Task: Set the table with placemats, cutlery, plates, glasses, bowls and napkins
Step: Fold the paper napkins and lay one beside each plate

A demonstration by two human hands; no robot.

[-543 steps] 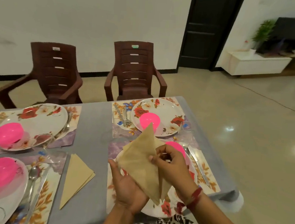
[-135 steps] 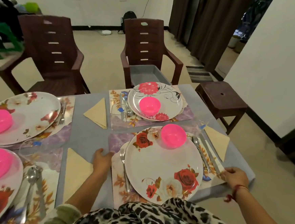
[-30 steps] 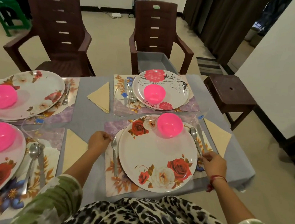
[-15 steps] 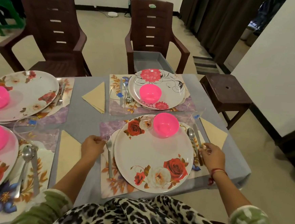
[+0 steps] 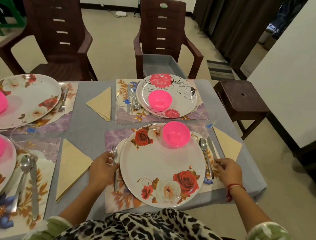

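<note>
The near floral plate (image 5: 161, 167) lies on its placemat (image 5: 120, 198) with a pink bowl (image 5: 176, 133) at its far edge. My left hand (image 5: 102, 170) pinches the fork (image 5: 113, 150) along the plate's left rim. My right hand (image 5: 228, 171) pinches the near end of the knife (image 5: 211, 145), which lies beside a spoon (image 5: 202, 142) right of the plate. A folded beige napkin (image 5: 227, 144) sits at the table corner, right of the knife. A clear glass (image 5: 208, 123) stands beyond the cutlery.
Three other settings with plates and pink bowls fill the grey table (image 5: 88, 125), with napkins (image 5: 72, 164) (image 5: 100, 103) between them. Two brown chairs (image 5: 160, 34) (image 5: 54, 34) face the far side. A brown stool (image 5: 242, 96) stands off the right corner.
My left hand has slid right from the placemat's edge onto the fork. My right hand stays at the knife's near end. The plate and bowl have not moved.
</note>
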